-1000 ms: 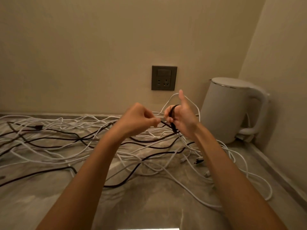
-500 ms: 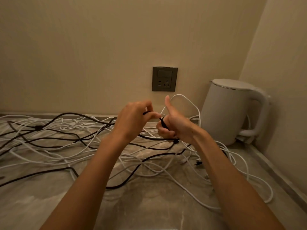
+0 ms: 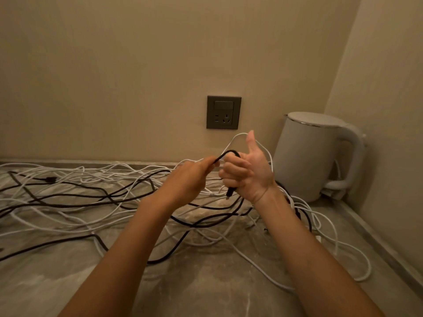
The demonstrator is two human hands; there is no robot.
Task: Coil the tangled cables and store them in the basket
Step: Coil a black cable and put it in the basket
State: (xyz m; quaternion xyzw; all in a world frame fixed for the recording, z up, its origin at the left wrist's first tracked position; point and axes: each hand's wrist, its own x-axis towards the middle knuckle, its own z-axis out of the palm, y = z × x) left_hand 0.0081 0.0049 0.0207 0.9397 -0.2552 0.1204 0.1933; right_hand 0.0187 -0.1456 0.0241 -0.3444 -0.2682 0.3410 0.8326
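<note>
A tangle of white cables (image 3: 75,197) and black cables (image 3: 68,202) sprawls over the marble counter (image 3: 206,289). My right hand (image 3: 246,172) is raised above the tangle, fist closed around a black cable (image 3: 229,153), thumb up; the cable's plug end (image 3: 229,193) hangs below the fist. My left hand (image 3: 191,177) pinches the same black cable just left of the fist, where it arches between the two hands. No basket is in view.
A white electric kettle (image 3: 306,156) stands at the back right corner, close to my right hand. A dark wall socket (image 3: 223,112) is on the wall behind the hands. Walls close the back and right sides.
Both hands rose slightly. A loop of the black cable now arches between them, and the plug end hangs lower under my right fist.
</note>
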